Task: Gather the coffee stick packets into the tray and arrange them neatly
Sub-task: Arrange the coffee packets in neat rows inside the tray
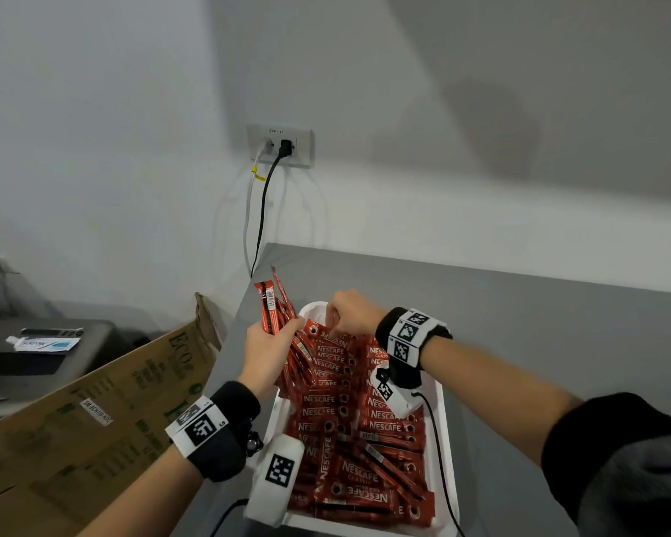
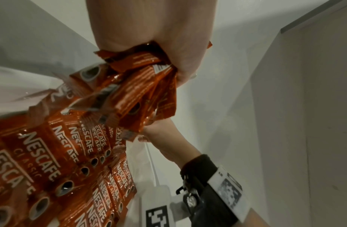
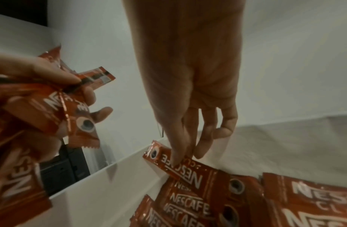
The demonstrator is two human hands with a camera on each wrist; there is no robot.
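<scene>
The red foil coffee stick packets (image 1: 359, 478) lying in the white plastic tray (image 1: 448, 455) carry "NESCAFE" in white capitals, with "CLASSIC" in smaller letters beneath; both words read clearly in the left wrist view (image 2: 38, 155), and "NESCAFE" shows again on packets in the right wrist view (image 3: 188, 199). The brown cardboard box (image 1: 105, 412) beside the surface bears large green letters that seem to read "ECO", the rest too blurred to make out. Small print on the wall socket plate (image 1: 279, 145) is illegible.
</scene>
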